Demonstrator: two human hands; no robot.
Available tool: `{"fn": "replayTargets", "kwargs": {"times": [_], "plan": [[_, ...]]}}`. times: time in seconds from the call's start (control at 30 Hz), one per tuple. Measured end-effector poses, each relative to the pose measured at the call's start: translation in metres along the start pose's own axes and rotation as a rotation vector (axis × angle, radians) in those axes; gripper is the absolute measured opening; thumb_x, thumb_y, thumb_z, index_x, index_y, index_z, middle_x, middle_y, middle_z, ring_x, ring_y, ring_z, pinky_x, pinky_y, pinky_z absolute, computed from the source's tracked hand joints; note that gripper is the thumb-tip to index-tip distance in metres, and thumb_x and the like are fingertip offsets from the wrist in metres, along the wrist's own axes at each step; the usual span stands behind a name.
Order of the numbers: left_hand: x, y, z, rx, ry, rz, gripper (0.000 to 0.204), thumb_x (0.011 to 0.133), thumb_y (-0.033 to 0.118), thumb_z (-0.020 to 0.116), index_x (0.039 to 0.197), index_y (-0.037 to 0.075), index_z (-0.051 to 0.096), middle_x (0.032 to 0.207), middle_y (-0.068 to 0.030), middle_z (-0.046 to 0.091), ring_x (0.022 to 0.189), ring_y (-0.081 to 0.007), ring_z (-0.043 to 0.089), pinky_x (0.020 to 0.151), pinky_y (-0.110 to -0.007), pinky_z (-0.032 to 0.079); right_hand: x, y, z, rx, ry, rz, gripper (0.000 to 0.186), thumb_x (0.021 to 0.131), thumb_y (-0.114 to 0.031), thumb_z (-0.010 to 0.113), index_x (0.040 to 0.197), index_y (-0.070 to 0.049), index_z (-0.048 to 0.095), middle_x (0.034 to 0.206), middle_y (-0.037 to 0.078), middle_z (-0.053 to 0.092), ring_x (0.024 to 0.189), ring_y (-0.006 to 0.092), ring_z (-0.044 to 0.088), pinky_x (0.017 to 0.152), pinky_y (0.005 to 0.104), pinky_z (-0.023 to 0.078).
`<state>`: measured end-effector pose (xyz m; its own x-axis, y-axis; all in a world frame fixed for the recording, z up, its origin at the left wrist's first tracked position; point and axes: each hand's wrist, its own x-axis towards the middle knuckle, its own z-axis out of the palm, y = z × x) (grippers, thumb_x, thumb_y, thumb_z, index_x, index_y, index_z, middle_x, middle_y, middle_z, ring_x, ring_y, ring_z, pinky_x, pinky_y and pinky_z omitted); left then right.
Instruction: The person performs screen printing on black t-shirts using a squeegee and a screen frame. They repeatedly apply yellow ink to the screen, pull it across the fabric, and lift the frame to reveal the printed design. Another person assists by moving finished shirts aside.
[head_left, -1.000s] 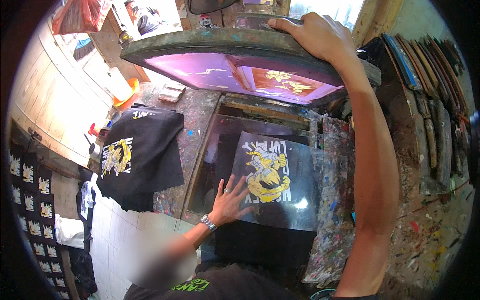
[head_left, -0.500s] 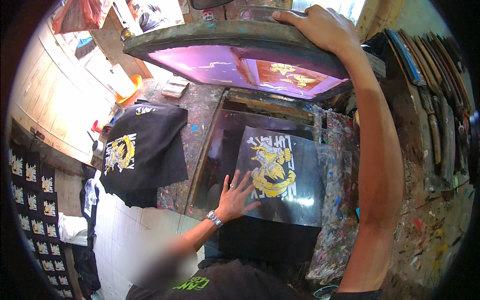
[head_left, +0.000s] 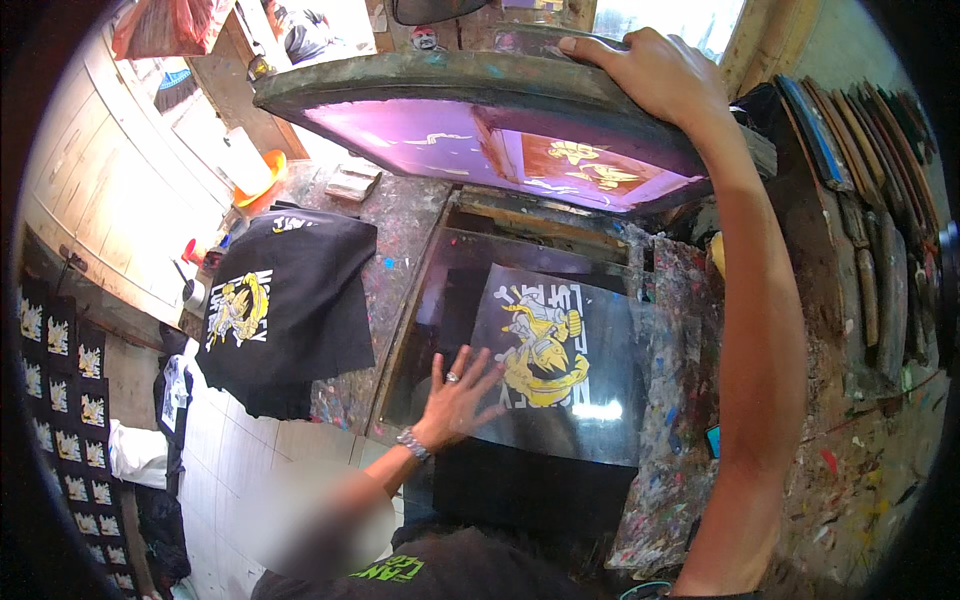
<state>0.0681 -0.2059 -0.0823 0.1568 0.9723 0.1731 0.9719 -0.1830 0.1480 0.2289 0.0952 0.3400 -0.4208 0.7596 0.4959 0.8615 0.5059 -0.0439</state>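
Fingers spread wide, a left hand (head_left: 457, 398) presses flat on the near-left corner of a black shirt (head_left: 560, 370) stretched over the printing board (head_left: 430, 300) — a ring on one finger, a metal watch (head_left: 412, 443) at the wrist. The shirt lies in the middle of the work table, its fresh yellow-and-white print (head_left: 545, 345) just beside the fingertips and facing up, the wet ink catching a patch of light.

Above it, the right hand (head_left: 650, 75) grips the top edge of a raised screen frame (head_left: 470, 85), fingers curled over the rim and thumb on the near side; the arm runs up the right of the view from the lower edge. The frame is tilted up and away from the shirt, well clear of it, and its purple mesh (head_left: 470, 140) shows the same figure in yellow on an orange-brown patch.

To the left of the board, a stack of black printed shirts (head_left: 285, 310) lies on the paint-spattered table (head_left: 390, 230), the top one bearing the same yellow design. An orange funnel-shaped thing (head_left: 258, 178) sits farther back on that side. Along the right, a row of long squeegees (head_left: 860, 200) leans against the wall, and the table there is crusted with dried ink of many colours. Down on the floor at far left, rows of small printed pieces (head_left: 60, 400) are laid out on a dark sheet.
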Motion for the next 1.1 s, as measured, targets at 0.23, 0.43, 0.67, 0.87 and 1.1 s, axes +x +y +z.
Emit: {"fn": "replayTargets", "kwargs": {"times": [0.23, 0.43, 0.67, 0.87, 1.1], "plan": [[-0.012, -0.057, -0.031, -0.056, -0.124, 0.063, 0.074, 0.097, 0.06, 0.056, 0.16, 0.023, 0.041, 0.17, -0.0082, 0.029, 0.159, -0.0292, 0.019, 0.127, -0.056, 0.006, -0.015, -0.017, -0.024, 0.142, -0.079, 0.077, 0.091, 0.085, -0.078, 0.059, 0.1, 0.01, 0.075, 0.102, 0.034, 0.072, 0.1, 0.0459, 0.071, 0.09, 0.0489, 0.054], [-0.009, -0.055, -0.031, -0.032, -0.148, 0.065, 0.074, 0.098, 0.061, 0.054, 0.16, 0.024, 0.039, 0.17, -0.0073, 0.028, 0.16, -0.0267, 0.018, 0.128, -0.054, 0.005, -0.002, -0.005, -0.01, 0.13, -0.041, 0.066, 0.092, 0.086, -0.078, 0.057, 0.102, 0.01, 0.075, 0.103, 0.036, 0.071, 0.103, 0.0459, 0.07, 0.093, 0.0488, 0.052], [-0.021, -0.033, -0.017, -0.278, 0.065, 0.003, 0.06, 0.096, 0.036, 0.062, 0.15, 0.012, 0.054, 0.169, -0.0133, 0.029, 0.159, -0.0409, 0.015, 0.126, -0.058, 0.006, -0.007, -0.013, -0.026, 0.089, -0.073, 0.12, 0.091, 0.088, -0.079, 0.054, 0.105, 0.008, 0.075, 0.107, 0.033, 0.072, 0.109, 0.0444, 0.07, 0.099, 0.0472, 0.051], [0.064, 0.111, -0.074, -1.313, -0.209, -0.136, 0.042, 0.097, 0.021, 0.069, 0.136, 0.007, 0.065, 0.15, -0.0256, 0.053, 0.148, -0.0408, 0.041, 0.122, -0.044, 0.03, -0.023, -0.009, -0.004, 0.039, -0.045, -0.01, 0.099, 0.082, -0.091, 0.046, 0.099, 0.001, 0.078, 0.092, 0.027, 0.074, 0.096, 0.0421, 0.074, 0.091, 0.0512, 0.054], [0.08, -0.023, -0.259, 0.382, 0.61, -0.236, 0.088, 0.079, 0.033, 0.083, 0.157, 0.021, 0.043, 0.163, -0.0091, 0.041, 0.154, -0.0335, 0.028, 0.123, -0.066, 0.008, -0.184, -0.053, 0.031, -0.047, 0.262, -0.091, 0.073, 0.088, -0.074, 0.06, 0.086, -0.003, 0.071, 0.083, 0.018, 0.07, 0.078, 0.0336, 0.068, 0.08, 0.0514, 0.048]]}}
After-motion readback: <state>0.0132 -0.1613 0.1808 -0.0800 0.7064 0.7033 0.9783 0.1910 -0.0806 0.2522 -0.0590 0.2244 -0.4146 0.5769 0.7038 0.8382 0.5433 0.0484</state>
